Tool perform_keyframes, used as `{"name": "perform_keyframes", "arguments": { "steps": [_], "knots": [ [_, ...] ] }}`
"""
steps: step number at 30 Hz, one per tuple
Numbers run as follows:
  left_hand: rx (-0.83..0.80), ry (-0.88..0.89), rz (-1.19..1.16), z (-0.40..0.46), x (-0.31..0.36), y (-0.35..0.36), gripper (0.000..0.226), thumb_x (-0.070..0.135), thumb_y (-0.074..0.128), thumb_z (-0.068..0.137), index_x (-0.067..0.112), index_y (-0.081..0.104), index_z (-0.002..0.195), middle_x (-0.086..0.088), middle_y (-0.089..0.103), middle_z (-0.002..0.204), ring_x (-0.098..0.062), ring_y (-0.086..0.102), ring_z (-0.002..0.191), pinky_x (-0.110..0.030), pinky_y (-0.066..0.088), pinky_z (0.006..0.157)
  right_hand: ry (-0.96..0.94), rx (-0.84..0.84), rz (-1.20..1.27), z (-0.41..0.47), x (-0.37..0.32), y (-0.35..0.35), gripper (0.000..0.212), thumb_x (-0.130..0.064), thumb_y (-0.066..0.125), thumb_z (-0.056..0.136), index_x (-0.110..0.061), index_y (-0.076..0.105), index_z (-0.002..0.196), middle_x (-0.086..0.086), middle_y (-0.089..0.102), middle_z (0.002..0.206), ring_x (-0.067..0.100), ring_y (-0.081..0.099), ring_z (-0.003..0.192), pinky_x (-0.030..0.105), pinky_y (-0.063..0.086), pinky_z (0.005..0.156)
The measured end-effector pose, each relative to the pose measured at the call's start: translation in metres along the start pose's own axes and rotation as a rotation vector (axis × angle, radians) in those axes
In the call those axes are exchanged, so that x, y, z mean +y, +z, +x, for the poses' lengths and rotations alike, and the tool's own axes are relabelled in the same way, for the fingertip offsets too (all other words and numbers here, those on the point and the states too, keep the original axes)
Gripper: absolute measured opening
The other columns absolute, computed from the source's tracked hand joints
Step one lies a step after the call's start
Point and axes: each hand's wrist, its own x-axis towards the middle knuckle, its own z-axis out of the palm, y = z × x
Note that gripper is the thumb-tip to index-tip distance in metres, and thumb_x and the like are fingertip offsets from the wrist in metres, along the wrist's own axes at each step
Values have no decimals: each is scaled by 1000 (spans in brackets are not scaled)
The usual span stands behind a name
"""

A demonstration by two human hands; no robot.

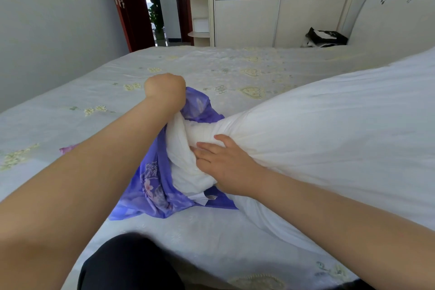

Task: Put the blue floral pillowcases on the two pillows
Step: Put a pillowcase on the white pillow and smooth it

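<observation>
One blue floral pillowcase [150, 186] is lying bunched on the bed [70, 106], taking in the narrowed end of a white pillow [329, 125]. The left hand [164, 89] is gripping its upper edge in a fist; the right hand [223, 162] is pressing nearly flat, fingers spread, on the pillow.

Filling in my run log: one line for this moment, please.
stage: stuffing pillow into pillowcase | left hand: grips pillowcase | right hand: pushes pillow end in | on bed

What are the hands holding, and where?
Left hand grips the pillowcase at its opening edge. Right hand presses the pillow near its bunched end.
</observation>
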Motion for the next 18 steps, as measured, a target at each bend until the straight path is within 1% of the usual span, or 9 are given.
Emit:
{"name": "perform_keyframes", "arguments": {
  "steps": [2,4,6,8,10,13,15,16,18],
  "knots": [
    [93,74,-185,-4,18,-5,19,6,50,84,11,63,97,-12,58,104,-34,58,97,-33,36,67,-32,23,39,4,-5,3,53,-6,75,43,-13,67,94,5,63,123,21,58,117,46,41,96],
    [51,159,-459,-21,45,-14,11,11,52,82,19,58,78,-6,58,89,-31,57,89,-30,34,67,-42,29,69,8,-6,3,47,-4,71,45,-13,65,91,2,67,109,22,59,109,42,39,95],
    [10,272,-600,-45,71,-18,22,16,50,87,22,51,67,0,53,82,-25,49,81,-26,31,67,-7,38,101,9,2,1,41,-5,68,45,-13,67,85,0,69,93,25,61,97,39,36,93],
    [18,323,-655,-64,81,-12,23,15,46,90,19,47,67,-1,51,81,-26,46,80,-27,29,64,31,18,128,8,9,2,39,-6,65,48,-11,69,87,2,70,93,27,62,95,36,37,91],
    [36,306,-687,-66,74,0,14,17,46,91,15,53,79,-4,56,86,-28,51,86,-30,33,65,43,-13,146,8,12,4,36,-7,61,54,-10,69,90,3,70,96,28,61,97,38,42,90],
    [112,221,-439,-56,52,13,15,24,49,92,13,56,100,-9,60,103,-31,56,97,-31,36,68,76,-31,164,11,15,7,40,-14,70,52,-11,68,92,3,69,101,25,62,102,40,47,87],
    [133,153,-202,-48,37,16,26,31,52,93,12,55,110,-11,55,112,-30,53,105,-33,35,69,103,-81,153,10,18,7,49,-19,75,51,-11,66,99,4,66,116,22,58,115,43,46,93],
    [120,127,-107,-45,31,16,27,29,52,93,11,56,112,-11,52,114,-30,51,108,-33,36,70,114,-109,141,9,19,5,50,-19,74,53,-12,65,101,5,62,124,23,54,122,44,44,97],
    [126,95,-17,-39,24,15,22,15,51,90,10,60,110,-11,50,115,-30,47,108,-34,37,69,133,-147,139,9,17,2,47,-18,73,57,-13,63,103,3,56,133,29,43,132,44,38,99]
  ]
}}
